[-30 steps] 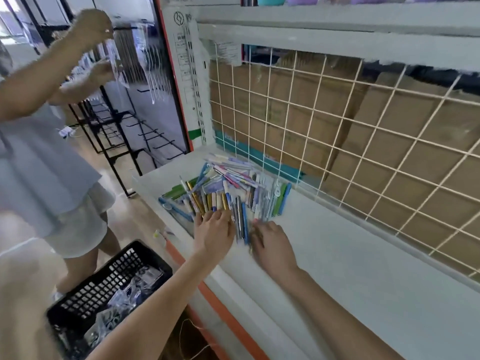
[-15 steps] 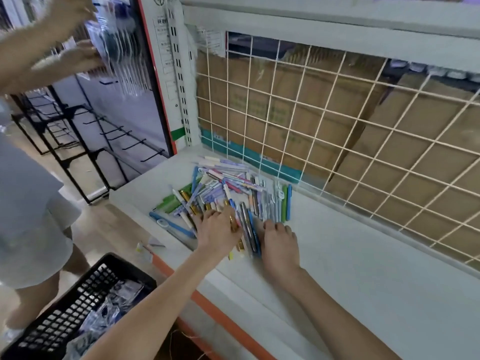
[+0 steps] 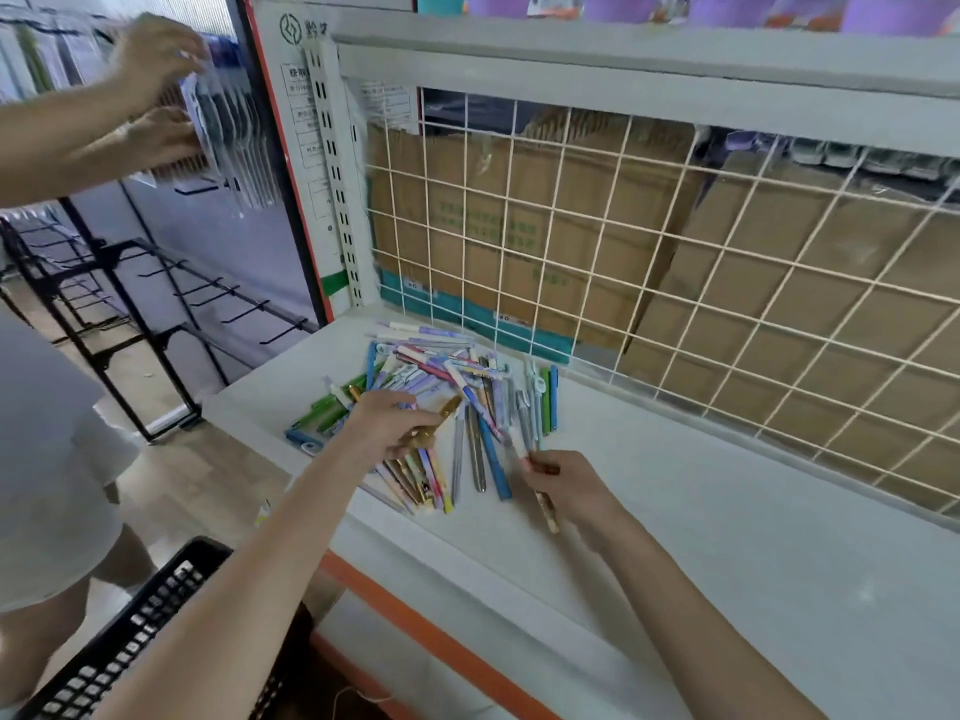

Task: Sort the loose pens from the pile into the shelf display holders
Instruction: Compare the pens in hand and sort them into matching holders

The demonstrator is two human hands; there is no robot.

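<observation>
Head view: the pile of loose pens point(image 3: 447, 397) lies on the white shelf surface point(image 3: 701, 537), near its left end and just in front of the white wire grid panel point(image 3: 675, 262). The left hand point(image 3: 387, 423) sits over the near left part of the pile, fingers curled, pinching a gold pen point(image 3: 441, 415) that angles up and to the right. The right hand point(image 3: 569, 485) is at the near right edge of the pile, fingers curled around another gold-toned pen point(image 3: 545, 509) whose lower end projects toward the camera. Cardboard boxes point(image 3: 519, 236) stand behind the grid. A black plastic basket point(image 3: 130, 641) sits at lower left. A second person point(image 3: 47, 449) at left handles hanging packets point(image 3: 228, 137).
</observation>
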